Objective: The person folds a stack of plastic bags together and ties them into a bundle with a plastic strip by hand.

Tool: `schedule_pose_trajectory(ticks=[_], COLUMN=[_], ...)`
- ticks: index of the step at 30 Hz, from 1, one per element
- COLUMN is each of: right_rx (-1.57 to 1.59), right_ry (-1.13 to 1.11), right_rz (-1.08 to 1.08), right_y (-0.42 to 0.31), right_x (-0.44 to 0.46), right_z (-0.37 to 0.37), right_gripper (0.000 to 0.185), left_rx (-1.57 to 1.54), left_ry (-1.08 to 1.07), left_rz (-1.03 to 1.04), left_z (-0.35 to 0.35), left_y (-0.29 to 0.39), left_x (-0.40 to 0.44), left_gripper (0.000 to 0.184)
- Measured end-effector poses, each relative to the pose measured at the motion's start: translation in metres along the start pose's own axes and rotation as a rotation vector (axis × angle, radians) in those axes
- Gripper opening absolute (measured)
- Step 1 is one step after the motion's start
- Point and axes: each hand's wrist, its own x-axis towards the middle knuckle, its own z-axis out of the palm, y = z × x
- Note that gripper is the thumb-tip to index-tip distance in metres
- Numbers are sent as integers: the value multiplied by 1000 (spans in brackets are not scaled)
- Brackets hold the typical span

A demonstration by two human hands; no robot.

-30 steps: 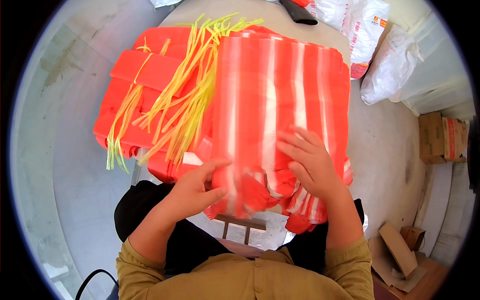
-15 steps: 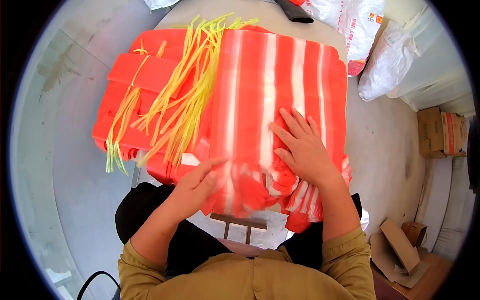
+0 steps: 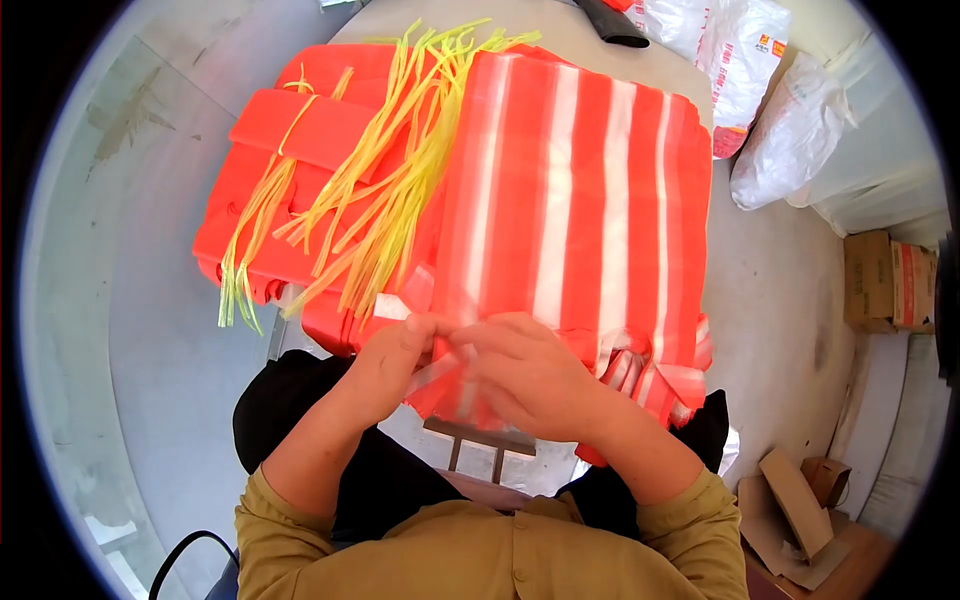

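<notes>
A stack of red-and-white striped plastic bags [image 3: 585,200] lies in front of me, its near edge crumpled and gathered. At the left part of that edge, my left hand [image 3: 395,360] is closed, thumb and fingers pinching the thin plastic. My right hand [image 3: 530,370] meets it there, palm down, its fingers bent and drawn together on the same plastic; its fingertips are slightly blurred. A translucent fold shows just below the two hands. Loose yellow-green plastic strips [image 3: 400,190] lie across the stack's left side.
Folded red bundles [image 3: 315,140] sit to the left, one tied with a yellow strip. The pale tabletop [image 3: 450,14] shows behind. White printed sacks [image 3: 745,60] stand at the back right, cardboard boxes [image 3: 875,280] farther right. Flattened cardboard [image 3: 795,500] lies low on the right.
My right hand has left the flat top of the stack and come down and left to join my left hand at the near edge. The view has shifted slightly.
</notes>
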Motion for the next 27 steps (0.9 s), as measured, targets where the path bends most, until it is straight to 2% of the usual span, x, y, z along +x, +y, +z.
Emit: schedule_pose_trajectory(ticks=[1, 4, 7, 16, 19, 22, 24, 27], right_rx=[-3, -10, -24, -93, -146, -203, -232, -211], right_ry=[-6, -15, 2, -36, 44, 151, 223, 202], right_rz=[-5, -7, 4, 35, 31, -30, -28, 27], right_y=[-1, -6, -11, -11, -5, 1, -2, -3], right_x=[1, 5, 8, 7, 3, 4, 6, 5], right_z=[2, 6, 6, 7, 16, 22, 25, 27], right_gripper=[32, 37, 42, 46, 48, 44, 35, 29], left_rx=[13, 224, 230, 216, 139, 218, 190, 171], left_ry=[0, 1, 14, 24, 0, 13, 45, 88], left_rz=[-4, 3, 47, -27, 27, 8, -4, -7], left_z=[-1, 1, 1, 3, 1, 3, 6, 11], left_y=[-1, 5, 2, 6, 4, 4, 5, 4], left_x=[-1, -1, -1, -3, -2, -1, -2, -1], left_gripper=[64, 93, 93, 95, 61, 98, 98, 98])
